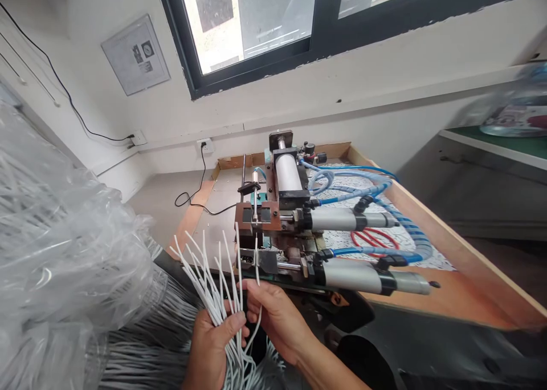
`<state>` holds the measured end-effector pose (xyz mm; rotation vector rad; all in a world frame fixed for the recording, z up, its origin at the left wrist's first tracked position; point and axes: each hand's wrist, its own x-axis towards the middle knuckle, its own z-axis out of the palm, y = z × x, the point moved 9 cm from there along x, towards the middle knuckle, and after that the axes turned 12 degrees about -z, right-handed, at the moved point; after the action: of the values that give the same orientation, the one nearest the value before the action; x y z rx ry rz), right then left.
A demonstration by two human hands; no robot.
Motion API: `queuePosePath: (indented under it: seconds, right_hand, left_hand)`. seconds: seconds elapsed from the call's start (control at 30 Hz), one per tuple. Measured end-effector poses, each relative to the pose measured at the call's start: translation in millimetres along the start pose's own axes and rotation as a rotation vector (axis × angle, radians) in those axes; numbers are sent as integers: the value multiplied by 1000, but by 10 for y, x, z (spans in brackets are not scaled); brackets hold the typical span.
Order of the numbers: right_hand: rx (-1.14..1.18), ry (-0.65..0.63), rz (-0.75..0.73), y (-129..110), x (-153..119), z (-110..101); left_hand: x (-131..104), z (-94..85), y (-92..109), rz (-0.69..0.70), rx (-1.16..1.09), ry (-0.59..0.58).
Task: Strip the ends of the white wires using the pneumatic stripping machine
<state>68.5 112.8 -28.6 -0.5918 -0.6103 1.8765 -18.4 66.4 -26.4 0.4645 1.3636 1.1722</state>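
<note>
Right hand [282, 319]: thumb and index pinching one wire [258, 273], other fingers curled under. It stands roughly upright, tip at the press [288, 173], in front of the near block [265, 261]; can't tell if it touches. Left hand [216, 341], just beside: fingers closed round the white bundle [210, 300], thumb across the front. Ends fan up and left, uneven heights; tails hang down below my hands.

Past the fingers: near block on the rod of the near cylinder [354, 275], brown block [273, 214] behind it by the far cylinder [348, 220]. Both cylinders lie to the right. Blue hoses [421, 244] loop right of the press, red hose [395, 243] between the cylinders. Wooden rim [465, 264] along the right.

Left side: clear plastic [77, 219] over more wires [145, 358]. Far: wall outlet [207, 145], window [273, 22] above. Far right: green shelf [513, 149].
</note>
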Motion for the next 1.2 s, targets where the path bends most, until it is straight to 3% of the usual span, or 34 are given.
queuePosePath:
  seconds: [0.13, 0.33, 0.47, 0.7, 0.87, 1.07, 1.2]
  right_hand:
    - [-158, 47, -87, -63, -32, -60]
    - [-220, 154, -140, -51, -170, -258]
    - [-200, 165, -107, -9, -197, -305]
    - [-134, 144, -76, -40, -124, -208]
    - [-202, -20, -27, 29, -118, -4]
    - [-301, 132, -206, -107, -185, -156]
    - [-314, -28, -209, -84, -169, -19]
  left_hand:
    - [6, 23, -50, -32, 25, -38]
    - [25, -168, -93, -52, -102, 134]
    - [8, -178, -81, -58, -112, 165]
    - [-23, -132, -59, -44, -100, 143]
    - [-30, -79, -53, -24, -80, 85]
    - [-11, -64, -67, -29, -68, 29]
    - [-1, 4, -65, -5, -22, -47]
